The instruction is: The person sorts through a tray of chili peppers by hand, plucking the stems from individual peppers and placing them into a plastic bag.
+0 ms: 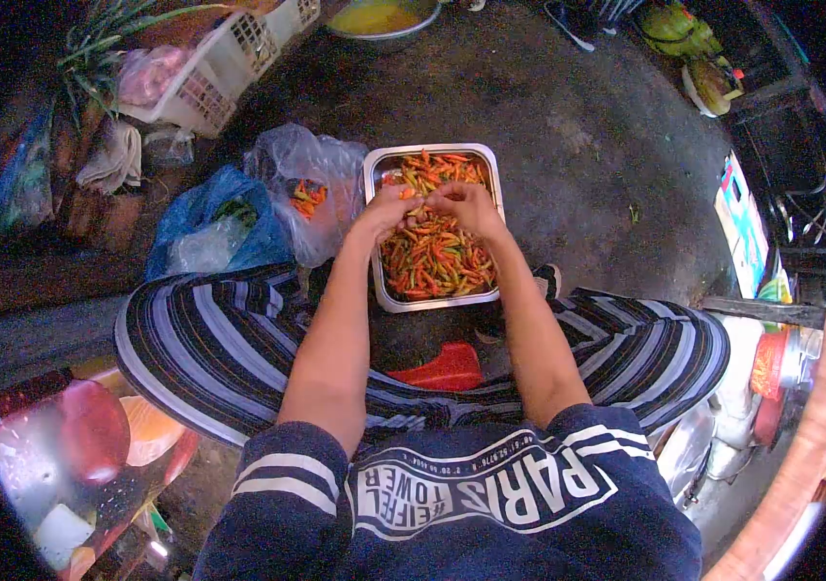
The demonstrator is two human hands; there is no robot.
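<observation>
A rectangular metal tray (370,281) full of small red, orange and green chili peppers (437,259) lies on the floor in front of me. Over its far half my left hand (391,209) is closed, with an orange chili showing at its fingers. My right hand (471,207) comes in from the other side, fingertips pinched together close to the left fingers. Whatever sits in that pinch is too small to make out. Left of the tray, a clear plastic bag (321,165) has more chilies (308,200) in it.
A blue plastic bag (185,215) stands beside the clear one. White plastic baskets (209,82) are at the far left, and a metal basin (381,19) with yellowish contents is at the back. Something red (442,368) lies between my legs. Wooden shelving (771,312) borders the right.
</observation>
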